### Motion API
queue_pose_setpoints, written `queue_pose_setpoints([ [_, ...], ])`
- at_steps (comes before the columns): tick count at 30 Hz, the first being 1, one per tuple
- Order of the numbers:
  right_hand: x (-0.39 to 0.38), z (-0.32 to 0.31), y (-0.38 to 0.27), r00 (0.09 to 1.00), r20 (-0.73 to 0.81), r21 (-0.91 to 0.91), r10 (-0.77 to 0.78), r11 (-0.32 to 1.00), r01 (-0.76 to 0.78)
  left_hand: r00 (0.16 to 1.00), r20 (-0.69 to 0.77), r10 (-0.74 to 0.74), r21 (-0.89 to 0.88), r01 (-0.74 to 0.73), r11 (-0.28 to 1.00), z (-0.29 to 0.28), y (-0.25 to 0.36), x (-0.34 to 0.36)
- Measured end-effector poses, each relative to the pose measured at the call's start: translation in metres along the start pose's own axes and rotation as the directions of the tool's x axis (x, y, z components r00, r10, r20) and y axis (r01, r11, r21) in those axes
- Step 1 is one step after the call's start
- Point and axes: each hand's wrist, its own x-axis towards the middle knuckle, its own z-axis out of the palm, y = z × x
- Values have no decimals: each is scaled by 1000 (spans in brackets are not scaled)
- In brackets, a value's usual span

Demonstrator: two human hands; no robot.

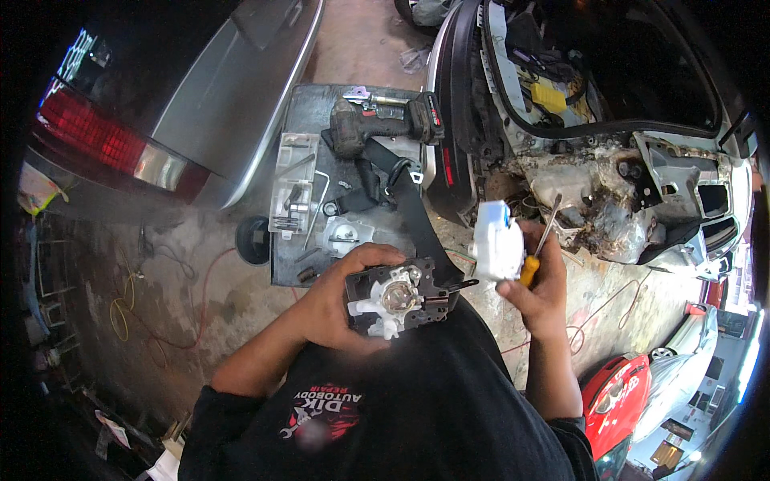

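Observation:
My left hand (333,309) is closed around a seat belt retractor (401,298), held in front of my shirt. The retractor has a dark frame, and its round white mechanism faces up. Black belt webbing (419,228) stretches between the table and the retractor. In my right hand (545,293) are two things: a white plastic cover (495,244), gripped toward the fingertips, and a small screwdriver (529,271) with a yellow handle, its shaft pointing up. The cover is apart from the retractor, to its upper right.
On the black table (309,100) lie a cordless power tool (377,124), a bit case (293,184), a bent rod (319,196) and a translucent plastic piece (350,235). A grey car (249,64) stands left, a stripped car body (561,172) right. Hoses (192,343) cross the floor.

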Motion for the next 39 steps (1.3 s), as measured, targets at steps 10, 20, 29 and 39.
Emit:
queue_pose_setpoints([
  [10,95,46,63,962,272,-671,-35,710,215,995,-58,-80,13,81,997,-17,12,-44],
  [20,115,155,77,735,678,-600,15,588,542,983,-102,-155,20,158,987,-9,8,-79],
  [29,105,178,101,783,617,-701,76,505,503,973,-137,-184,-35,181,983,-6,1,-99],
  [39,69,88,35,703,670,-341,237,940,8,970,-133,-202,-88,191,978,-15,2,-97],
])
